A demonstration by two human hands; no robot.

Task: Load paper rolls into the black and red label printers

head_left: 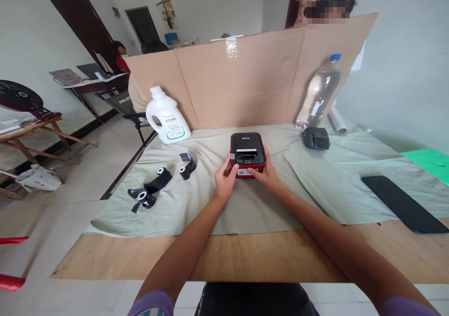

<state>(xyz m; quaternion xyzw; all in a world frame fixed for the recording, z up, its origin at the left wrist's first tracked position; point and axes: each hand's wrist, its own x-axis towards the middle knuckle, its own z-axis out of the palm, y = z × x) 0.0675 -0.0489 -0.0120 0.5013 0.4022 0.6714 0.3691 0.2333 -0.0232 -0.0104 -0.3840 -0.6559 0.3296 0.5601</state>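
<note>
Head view, read left to right as I stand looking on; places are given from the cardboard screen (242,89). Forward of its left end, partly unwound black rolls (159,180) lie on the pale cloth (252,208); a white jug (168,115) stands nearer that end. Forward of the screen's middle, the left hand (225,180) is curled partway, fingers along one side of a red-and-black box (247,143), thumb on its near face. The box lies level, well apart from the screen; whether it is slightly raised off the cloth I cannot tell. Its casing should prove stiff, rather smooth and modestly heavy; the slotted top, with its pale strip (246,150), is probably the delicate part. The low red sides look the soundest hold, clear of that slot. The right hand (269,173) is likewise half curled about the other side, thumb reaching over the near face. Before the screen's right end: a clear bottle (321,89), then a small dark device (316,139); farther forward and right, a black slab (403,204).
</note>
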